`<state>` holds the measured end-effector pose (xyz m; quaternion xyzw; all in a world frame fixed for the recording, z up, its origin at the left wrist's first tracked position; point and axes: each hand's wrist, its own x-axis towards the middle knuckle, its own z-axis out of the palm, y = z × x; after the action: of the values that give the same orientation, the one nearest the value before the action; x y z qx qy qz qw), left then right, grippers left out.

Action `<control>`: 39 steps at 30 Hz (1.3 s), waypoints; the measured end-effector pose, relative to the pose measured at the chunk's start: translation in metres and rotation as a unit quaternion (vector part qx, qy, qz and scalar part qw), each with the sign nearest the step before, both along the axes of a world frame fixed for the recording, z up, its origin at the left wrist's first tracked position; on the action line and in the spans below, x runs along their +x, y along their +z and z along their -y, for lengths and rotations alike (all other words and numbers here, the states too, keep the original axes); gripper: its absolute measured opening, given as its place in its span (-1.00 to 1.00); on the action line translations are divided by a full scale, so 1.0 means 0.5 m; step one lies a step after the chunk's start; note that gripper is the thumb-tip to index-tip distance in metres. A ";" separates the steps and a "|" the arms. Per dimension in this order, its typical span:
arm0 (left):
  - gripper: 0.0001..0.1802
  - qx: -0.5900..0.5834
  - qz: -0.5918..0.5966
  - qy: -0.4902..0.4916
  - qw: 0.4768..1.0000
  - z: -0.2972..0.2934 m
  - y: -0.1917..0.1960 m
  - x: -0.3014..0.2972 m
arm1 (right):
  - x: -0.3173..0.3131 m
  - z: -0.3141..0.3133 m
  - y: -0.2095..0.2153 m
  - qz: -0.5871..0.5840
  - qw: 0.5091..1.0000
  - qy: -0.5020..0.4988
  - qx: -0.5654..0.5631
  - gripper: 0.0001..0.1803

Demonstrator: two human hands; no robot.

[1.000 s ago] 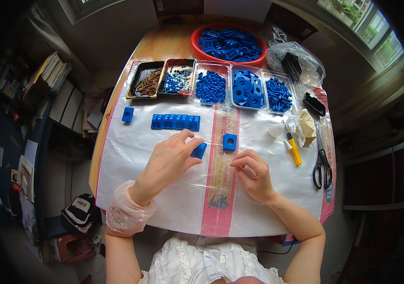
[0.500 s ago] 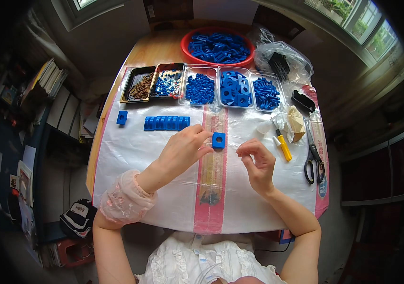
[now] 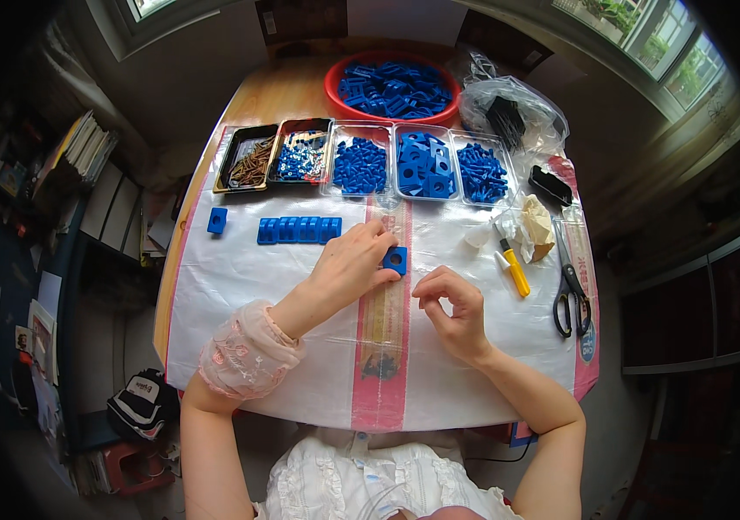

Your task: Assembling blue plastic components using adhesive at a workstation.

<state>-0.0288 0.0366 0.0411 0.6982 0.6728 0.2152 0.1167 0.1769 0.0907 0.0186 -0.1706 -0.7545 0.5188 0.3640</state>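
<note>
My left hand (image 3: pixel 348 267) reaches across a white plastic sheet (image 3: pixel 240 295) and grips a blue square block with a round hole (image 3: pixel 396 259) between fingertips and thumb. My right hand (image 3: pixel 449 305) hovers just right of the block, thumb and forefinger pinched together; I cannot see anything in them. A row of joined blue blocks (image 3: pixel 299 230) lies left of my left hand. Farther left lies a single blue block (image 3: pixel 217 220). A clear strip (image 3: pixel 382 325) runs along the sheet's pink stripe under the block.
Along the far side stand a tray of brown screws (image 3: pixel 248 160), a tray of small blue pieces (image 3: pixel 300 156) and three clear trays of blue parts (image 3: pixel 422 163). Behind them are a red bowl (image 3: pixel 396 87) and a plastic bag (image 3: pixel 513 113). A yellow-handled tool (image 3: pixel 515 273) and scissors (image 3: pixel 571 290) lie right.
My left hand has shifted right and closed its fingertips on the blue block with the hole. My right hand has stayed beside it with its fingers pinched.
</note>
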 end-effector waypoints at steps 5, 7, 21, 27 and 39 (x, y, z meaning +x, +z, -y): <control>-0.51 0.038 0.040 -0.003 0.998 0.010 0.013 0.003 | -0.002 0.003 0.001 -0.030 0.996 -0.020 -0.081 -0.79; -0.51 0.070 0.086 -0.020 0.994 0.023 0.015 0.007 | -0.003 0.001 0.003 -0.064 0.979 -0.052 -0.187 -0.87; -0.65 0.008 0.528 0.025 0.849 0.078 -0.002 0.080 | 0.006 -0.039 0.013 0.038 0.902 -0.018 -0.430 -0.87; -0.65 -0.176 0.846 -0.002 0.503 0.076 -0.055 0.082 | 0.015 -0.046 0.024 0.010 0.880 0.032 -0.473 -0.86; -0.56 -0.235 0.885 -0.048 0.400 0.079 -0.055 0.092 | 0.013 -0.033 0.032 0.025 0.907 0.036 -0.420 -0.87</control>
<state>0.0173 -0.0029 0.0135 0.0938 0.1825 0.5396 0.8165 0.1834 0.1075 0.0346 -0.2932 -0.4813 0.7959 0.2212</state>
